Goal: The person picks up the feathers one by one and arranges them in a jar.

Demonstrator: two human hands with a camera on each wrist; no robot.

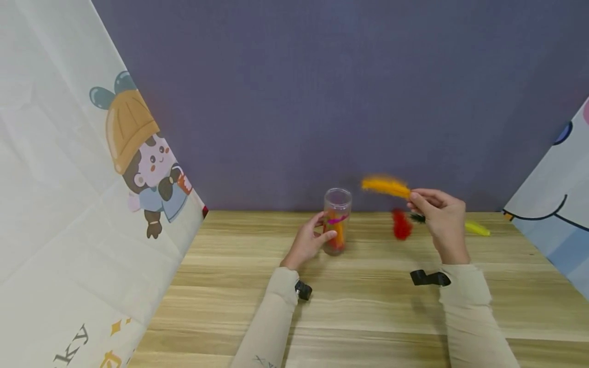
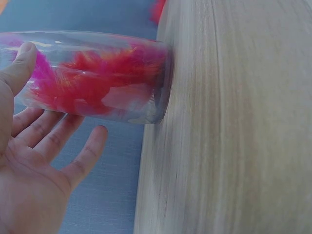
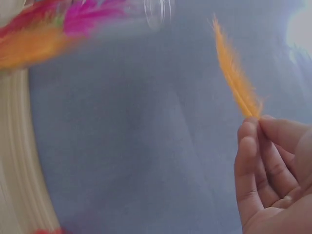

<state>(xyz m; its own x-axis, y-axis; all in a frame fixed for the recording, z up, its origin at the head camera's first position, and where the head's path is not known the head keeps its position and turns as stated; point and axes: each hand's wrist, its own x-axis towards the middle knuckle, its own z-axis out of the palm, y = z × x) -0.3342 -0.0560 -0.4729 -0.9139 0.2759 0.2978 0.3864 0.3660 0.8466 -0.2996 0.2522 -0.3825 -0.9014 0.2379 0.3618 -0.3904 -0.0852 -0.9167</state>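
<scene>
A tall clear glass point(image 1: 338, 199) stands upright on the table, holding red, orange and magenta feathers point(image 2: 105, 80). My left hand point(image 1: 307, 241) holds it from the left, thumb on one side and fingers on the other; the little finger point(image 2: 90, 155) sticks out away from the glass. Above the table and right of the glass, my right hand point(image 1: 439, 220) pinches an orange feather point(image 1: 385, 186) by one end between thumb and fingertips. In the right wrist view the feather point(image 3: 234, 73) points upward from the fingertips, away from the glass.
On the table near the right hand lie a red feather point(image 1: 402, 225), a dark feather point(image 1: 417, 217) partly hidden by that hand, and a yellow feather point(image 1: 477, 228). A grey-blue wall point(image 1: 294, 102) rises behind the wooden table point(image 1: 368, 317). Printed cloths point(image 1: 55, 153) hang at both sides.
</scene>
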